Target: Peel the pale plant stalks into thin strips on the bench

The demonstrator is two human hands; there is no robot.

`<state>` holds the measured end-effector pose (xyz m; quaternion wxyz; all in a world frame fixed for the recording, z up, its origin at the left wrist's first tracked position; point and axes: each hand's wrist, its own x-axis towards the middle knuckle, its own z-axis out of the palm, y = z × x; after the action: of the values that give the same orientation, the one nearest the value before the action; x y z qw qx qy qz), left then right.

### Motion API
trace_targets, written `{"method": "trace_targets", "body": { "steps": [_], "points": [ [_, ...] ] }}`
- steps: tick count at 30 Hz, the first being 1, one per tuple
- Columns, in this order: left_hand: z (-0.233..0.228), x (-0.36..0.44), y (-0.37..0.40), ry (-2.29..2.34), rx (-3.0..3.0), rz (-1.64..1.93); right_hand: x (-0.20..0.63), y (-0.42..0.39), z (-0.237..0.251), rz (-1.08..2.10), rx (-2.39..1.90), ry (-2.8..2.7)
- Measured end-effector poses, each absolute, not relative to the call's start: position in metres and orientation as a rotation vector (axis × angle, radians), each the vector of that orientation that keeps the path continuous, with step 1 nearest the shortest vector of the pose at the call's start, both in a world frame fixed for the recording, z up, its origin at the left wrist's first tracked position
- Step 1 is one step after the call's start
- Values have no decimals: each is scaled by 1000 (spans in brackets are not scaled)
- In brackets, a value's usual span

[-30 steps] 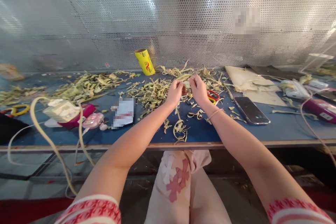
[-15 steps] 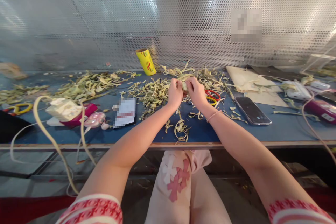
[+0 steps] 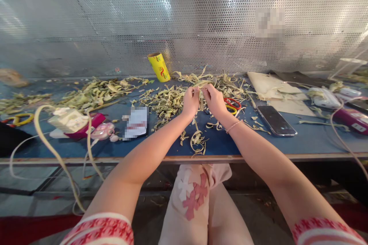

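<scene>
Currently a pale green leaf strip (image 3: 201, 92) is pinched between both hands, held just above the far middle of the blue counter (image 3: 301, 143). The left hand (image 3: 191, 101) is closed on the strip's left side, fingers curled in. The right hand (image 3: 214, 100) is closed on its right side, thumb and fingers pressed together at the top; a thin bracelet (image 3: 234, 125) is seen on that wrist. The two hands are almost touching.

Directly behind and under the hands a heap of leaf scraps (image 3: 169, 101) is spread over the counter. Red-handled scissors (image 3: 233, 104) lie just right of the right hand, partly hidden by it. A curled strip (image 3: 197, 141) lies near the front edge, below the hands. A dark phone (image 3: 276, 121) lies flat to the right, near the right forearm. A blurred card (image 3: 135, 122) lies to the left of the left forearm.

Further out, a yellow tube (image 3: 158, 67) is tilted against the perforated metal wall (image 3: 201, 15) behind the scraps. A second scrap heap (image 3: 97, 92) is spread at far left. A pink device (image 3: 102, 131) and a white packet (image 3: 68, 119) sit at front left, with long pale strips (image 3: 51, 149) hanging over the edge. Flat boards (image 3: 270, 88) lie at far right.
</scene>
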<state>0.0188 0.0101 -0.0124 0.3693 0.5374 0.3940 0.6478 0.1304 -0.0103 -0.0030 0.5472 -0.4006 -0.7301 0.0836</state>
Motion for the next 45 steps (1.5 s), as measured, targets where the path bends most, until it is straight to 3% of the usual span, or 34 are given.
{"method": "trace_targets", "body": {
  "steps": [13, 20, 31, 40, 45],
  "points": [
    [1, 13, -4, 872, 1690, 1570, 135, 0, -2, 370, -981, -1460],
    [-2, 19, 1, 818, 1539, 1557, 137, 9, -4, 623, -946, -1348],
    [6, 21, -2, 681, 1158, 1459, 145, 15, -5, 407, -885, -1384],
    [0, 15, 3, 633, 1623, 1356, 147, 28, -10, 666, -897, -1200],
    [-3, 16, 9, 638, 1501, 1395, 146, 29, -9, 722, -872, -1162]
  ]
}}
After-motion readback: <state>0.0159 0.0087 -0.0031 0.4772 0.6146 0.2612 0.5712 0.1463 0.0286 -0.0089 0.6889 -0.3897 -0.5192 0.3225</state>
